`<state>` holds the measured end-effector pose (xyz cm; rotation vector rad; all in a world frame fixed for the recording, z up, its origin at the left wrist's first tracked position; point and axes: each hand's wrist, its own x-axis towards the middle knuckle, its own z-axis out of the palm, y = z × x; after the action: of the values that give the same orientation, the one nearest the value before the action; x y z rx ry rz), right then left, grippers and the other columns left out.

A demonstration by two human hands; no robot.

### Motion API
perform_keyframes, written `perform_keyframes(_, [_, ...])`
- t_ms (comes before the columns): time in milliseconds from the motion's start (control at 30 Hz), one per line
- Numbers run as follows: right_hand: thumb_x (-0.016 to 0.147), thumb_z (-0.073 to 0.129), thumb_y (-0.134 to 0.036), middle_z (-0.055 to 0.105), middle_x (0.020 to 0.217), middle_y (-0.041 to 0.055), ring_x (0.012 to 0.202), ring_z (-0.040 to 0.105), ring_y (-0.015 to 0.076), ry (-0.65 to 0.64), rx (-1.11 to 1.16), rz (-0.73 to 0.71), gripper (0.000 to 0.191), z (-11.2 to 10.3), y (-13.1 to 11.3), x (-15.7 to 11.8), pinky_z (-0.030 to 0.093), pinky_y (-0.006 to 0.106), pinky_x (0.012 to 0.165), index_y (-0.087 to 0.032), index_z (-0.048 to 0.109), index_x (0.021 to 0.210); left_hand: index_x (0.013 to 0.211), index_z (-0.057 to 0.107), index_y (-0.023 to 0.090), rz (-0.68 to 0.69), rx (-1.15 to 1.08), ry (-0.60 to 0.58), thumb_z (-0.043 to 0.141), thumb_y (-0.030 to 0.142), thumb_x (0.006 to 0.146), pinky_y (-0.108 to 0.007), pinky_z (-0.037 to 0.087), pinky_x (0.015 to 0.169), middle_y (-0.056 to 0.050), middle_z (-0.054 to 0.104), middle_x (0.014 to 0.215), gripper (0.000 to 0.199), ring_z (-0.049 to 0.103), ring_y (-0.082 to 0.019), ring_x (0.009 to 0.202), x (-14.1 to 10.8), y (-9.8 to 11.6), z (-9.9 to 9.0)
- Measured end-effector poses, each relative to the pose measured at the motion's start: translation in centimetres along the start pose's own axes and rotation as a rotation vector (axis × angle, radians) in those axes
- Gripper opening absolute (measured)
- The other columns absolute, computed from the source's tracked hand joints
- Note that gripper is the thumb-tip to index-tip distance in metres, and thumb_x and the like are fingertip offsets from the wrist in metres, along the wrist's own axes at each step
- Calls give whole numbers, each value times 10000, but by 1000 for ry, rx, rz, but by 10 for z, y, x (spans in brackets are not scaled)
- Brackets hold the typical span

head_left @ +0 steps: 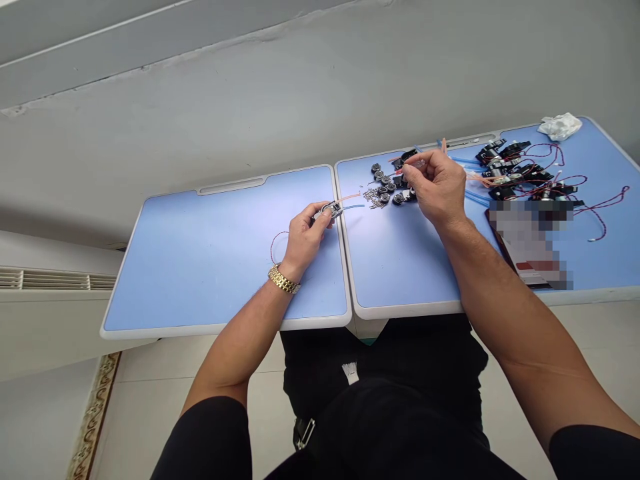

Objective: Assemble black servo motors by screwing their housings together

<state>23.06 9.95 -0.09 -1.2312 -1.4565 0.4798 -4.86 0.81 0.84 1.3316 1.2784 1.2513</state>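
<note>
My left hand (303, 239) is closed around a small black and silver pump-like part (332, 211) above the left table, near the seam. An orange tube (349, 198) and a blue tube (354, 207) stick out of it to the right, and a thin dark red wire (272, 247) loops out on the left. Over the right table, my right hand (440, 190) pinches a screwdriver (420, 164) with a clear and red handle; its thin shaft points left. Below the shaft lie a pile of small screws (373, 198) and several round black parts (384, 189).
Several black and metal assemblies (515, 170) with red wires and blue and orange tubes lie on the right table (410, 267). A blurred flat object (530, 247) rests near my right forearm. Crumpled white plastic (560, 125) sits at the far corner. The left table (200, 267) adjoins it.
</note>
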Motion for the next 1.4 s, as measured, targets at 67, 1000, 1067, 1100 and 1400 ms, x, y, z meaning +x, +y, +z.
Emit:
perform_keyframes(67, [939,746,-213,734,802,-12,724,649,186,-6,-1,-1,86,0,0,0,545,351,692,-285,767,981,1123,821,217,3,2,-1,782,578,1005,-281,463,590,-38,744,832,382,601,-146,699,0,0,0])
perform_keyframes(1000, [914,734,-181,736,805,-13,715,635,159,-15,34,15,102,1,-5,-2,543,329,702,-259,780,961,1165,831,211,9,63,-24,760,500,1025,-271,477,587,-46,761,841,329,625,-146,695,-1,1,2])
perform_keyframes(1067, [911,735,-188,744,809,-13,720,642,161,-17,36,20,102,1,-6,-2,545,330,701,-262,784,961,1162,834,210,11,68,-23,761,493,1027,-270,474,587,-44,761,834,322,616,-143,680,-1,2,1])
perform_keyframes(1100, [908,735,-191,746,809,-13,723,644,163,-17,39,23,103,1,-6,-2,546,331,702,-263,786,962,1161,835,209,12,72,-24,761,489,1027,-270,472,587,-42,760,830,319,608,-140,671,-1,2,1])
perform_keyframes(1400, [907,763,-216,741,805,-18,737,649,169,15,56,40,87,-3,-10,-1,563,334,719,-279,786,963,1173,831,210,0,89,-31,763,497,1031,-267,450,576,-37,754,821,327,592,-139,669,0,2,1])
